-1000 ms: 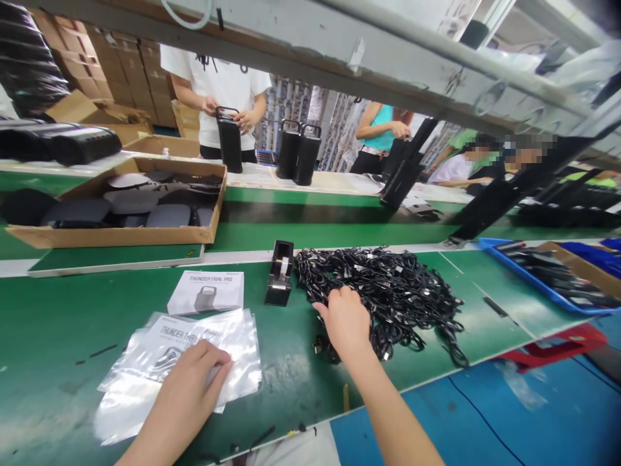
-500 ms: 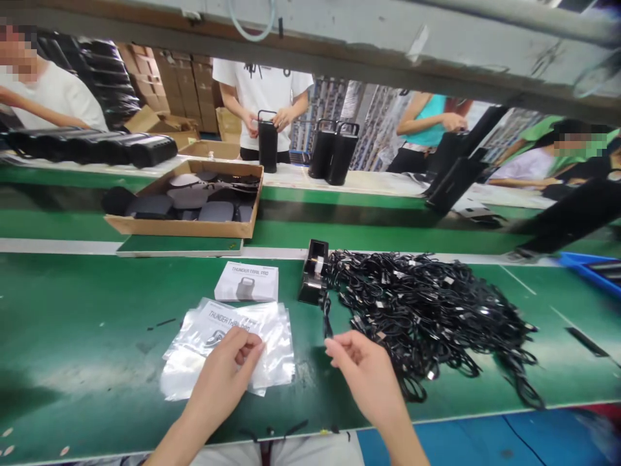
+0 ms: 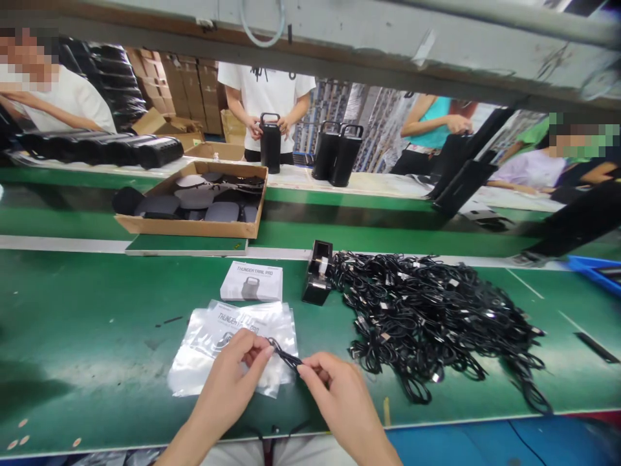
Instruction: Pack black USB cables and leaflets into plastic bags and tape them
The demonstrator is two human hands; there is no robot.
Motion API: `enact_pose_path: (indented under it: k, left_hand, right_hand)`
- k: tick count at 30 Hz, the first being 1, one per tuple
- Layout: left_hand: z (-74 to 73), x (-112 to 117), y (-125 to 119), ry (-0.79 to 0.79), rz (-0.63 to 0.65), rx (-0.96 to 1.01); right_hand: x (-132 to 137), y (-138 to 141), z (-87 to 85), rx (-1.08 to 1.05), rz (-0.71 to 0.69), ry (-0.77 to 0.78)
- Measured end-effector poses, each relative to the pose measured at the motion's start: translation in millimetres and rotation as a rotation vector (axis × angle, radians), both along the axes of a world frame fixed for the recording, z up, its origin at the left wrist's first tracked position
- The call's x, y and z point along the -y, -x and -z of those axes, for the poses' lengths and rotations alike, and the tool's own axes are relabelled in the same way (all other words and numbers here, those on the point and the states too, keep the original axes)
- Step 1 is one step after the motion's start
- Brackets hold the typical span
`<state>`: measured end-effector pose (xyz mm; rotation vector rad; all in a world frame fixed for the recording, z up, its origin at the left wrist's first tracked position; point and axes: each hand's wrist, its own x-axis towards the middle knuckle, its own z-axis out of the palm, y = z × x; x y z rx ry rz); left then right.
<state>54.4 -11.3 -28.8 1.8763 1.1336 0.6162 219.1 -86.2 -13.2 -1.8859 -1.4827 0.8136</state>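
Observation:
A folded black cable [image 3: 287, 357] stretches between my two hands above the table. My right hand [image 3: 334, 395] pinches its near end between thumb and fingertips. Its other end meets the closed thumb and forefinger of my left hand [image 3: 237, 362]; the exact contact there is partly hidden. Beneath my left hand lie several clear plastic bags [image 3: 189, 353], overlapping. A printed sheet or booklet [image 3: 230, 317] marked "THUNDER TRAIL PRO" shows among them. Right of my hands spreads a big pile of bundled black cables [image 3: 427, 310].
Behind the bags is a white printed box [image 3: 251, 281], beside a black tape dispenser [image 3: 317, 272]. Farther back, a cardboard tray [image 3: 189, 226] holds dark rounded pieces. Co-workers across the line handle black speakers [image 3: 270, 145]. A grey beam [image 3: 339, 45] crosses overhead.
My right hand has moved left from beside the cable pile, bringing the black cable over to my left hand. My left hand keeps much the same pinched pose over the bags.

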Motion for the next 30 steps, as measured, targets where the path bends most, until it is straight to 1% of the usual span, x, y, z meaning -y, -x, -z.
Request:
enact_pose_path:
  k: [4, 7, 10, 13, 15, 17, 18, 21, 23, 25, 26, 27, 28, 30]
  left_hand:
    - [-9.3, 3, 1, -0.02, 0.012, 0.023]
    - [-14.8, 2, 5, -0.041, -0.018, 0.025]
    - [-16.4, 1, 7, -0.034, -0.021, 0.04]
    - [-18.9, 1, 5, -0.039, -0.011, 0.061]
    - [-25.0, -1, 5, -0.083, -0.045, 0.078]
    - [-35.8, -7, 7, -0.14, -0.109, 0.109]
    - [-42.4, -11, 9, -0.162, -0.145, 0.129]
    - [-60.6, -26, 21, -0.193, -0.247, 0.206]
    - [-66.6, -37, 31, -0.187, -0.313, 0.27]
    - [-66.4, -47, 41, -0.14, -0.359, 0.378]
    - [-64.8, -52, 46, -0.099, -0.35, 0.447]
    - [-62.8, -56, 50, -0.051, -0.314, 0.519]
    - [-60.9, -59, 53, 0.007, -0.252, 0.584]
    - [-58.4, -60, 56, 0.153, -0.062, 0.677]
  right_hand:
    - [-20, 12, -4.7, -0.043, -0.008, -0.073]
    - [-24, 13, -8.7, -0.063, -0.022, -0.111]
    - [-27, 13, -6.6, -0.107, -0.022, -0.105]
    - [-32, 17, -4.7, -0.161, -0.128, -0.12]
    - [-38, 21, -10.2, -0.199, -0.214, -0.105]
    - [-47, 23, -23.4, -0.2, -0.285, -0.091]
    - [-52, 24, -32.6, -0.167, -0.322, -0.096]
    - [-74, 28, -65.8, 0.055, -0.447, -0.14]
    - [-92, 32, -90.1, 0.198, -0.512, -0.183]
    - [-106, 36, -114.7, 0.276, -0.583, -0.234]
    - [-111, 38, -126.6, 0.298, -0.633, -0.257]
    - [-115, 39, -137.9, 0.314, -0.693, -0.274]
    - [-116, 40, -148.4, 0.321, -0.755, -0.283]
    - [-114, 40, -165.8, 0.311, -0.862, -0.274]
